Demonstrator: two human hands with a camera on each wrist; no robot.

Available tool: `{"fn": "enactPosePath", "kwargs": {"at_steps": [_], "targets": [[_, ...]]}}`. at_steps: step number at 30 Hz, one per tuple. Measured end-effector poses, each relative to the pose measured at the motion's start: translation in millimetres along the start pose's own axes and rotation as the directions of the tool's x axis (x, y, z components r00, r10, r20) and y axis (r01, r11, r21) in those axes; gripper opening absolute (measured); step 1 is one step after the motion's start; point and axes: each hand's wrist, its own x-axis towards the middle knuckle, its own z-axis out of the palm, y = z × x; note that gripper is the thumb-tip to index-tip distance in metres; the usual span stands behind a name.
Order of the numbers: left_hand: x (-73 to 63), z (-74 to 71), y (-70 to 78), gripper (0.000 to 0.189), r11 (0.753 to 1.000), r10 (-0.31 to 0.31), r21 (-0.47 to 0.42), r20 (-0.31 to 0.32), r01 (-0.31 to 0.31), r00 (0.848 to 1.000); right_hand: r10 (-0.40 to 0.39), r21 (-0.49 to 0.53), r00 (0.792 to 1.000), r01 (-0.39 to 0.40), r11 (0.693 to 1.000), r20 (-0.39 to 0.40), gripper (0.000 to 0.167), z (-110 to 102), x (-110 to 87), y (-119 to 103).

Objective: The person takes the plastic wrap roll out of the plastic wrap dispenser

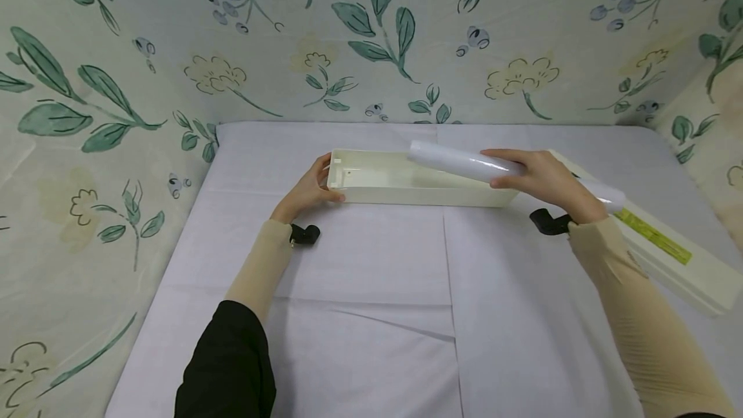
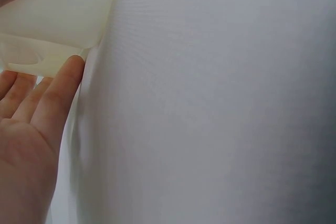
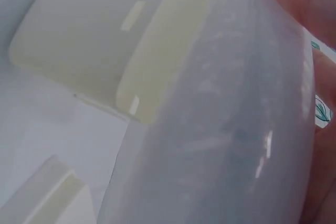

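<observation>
A long cream plastic box (image 1: 418, 197) with an open top lies across the white-covered table. My left hand (image 1: 309, 187) grips its left end, thumb at the front corner and fingers at the end wall (image 2: 44, 56). My right hand (image 1: 542, 178) holds a shiny roll of clear plastic film (image 1: 453, 161), thumb on one side and fingers on the other. The roll slants over the right part of the box, its left end higher. Its other end comes out behind the right wrist. In the right wrist view the roll (image 3: 220, 108) hides part of the box (image 3: 89, 40).
A long cream lid-like piece (image 1: 691, 276) with a yellow label (image 1: 653, 235) lies slanted at the right, partly behind the right arm. White cloth (image 1: 360, 250) with fold lines covers the table. A leaf-patterned curtain (image 1: 261, 37) hangs beyond the back edge and along the sides.
</observation>
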Motion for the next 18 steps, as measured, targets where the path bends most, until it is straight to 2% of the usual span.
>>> {"fn": "enactPosePath", "kwargs": {"at_steps": [4,11,14,18], "targets": [[-0.8,0.0,3.0,0.108,1.000,-0.011,-0.012,0.016,0.011,1.000,-0.002,-0.011,1.000,0.002,1.000,-0.019,0.062,-2,-6.8,7],[-13.8,3.2,24.7,0.105,1.000,-0.017,-0.023,0.029,0.018,0.999,-0.002,0.018,0.999,0.003,1.000,-0.046,0.062,-7,-21.1,19],[-12.1,2.5,20.8,0.105,1.000,-0.019,-0.022,0.029,0.020,0.999,0.006,0.034,0.998,-0.004,0.999,-0.064,0.063,-8,-27.2,24],[-4.7,0.3,7.7,0.106,0.999,-0.021,-0.029,0.027,0.022,0.999,0.000,0.048,0.995,0.005,0.999,-0.097,0.063,-8,-34.6,32]]}}
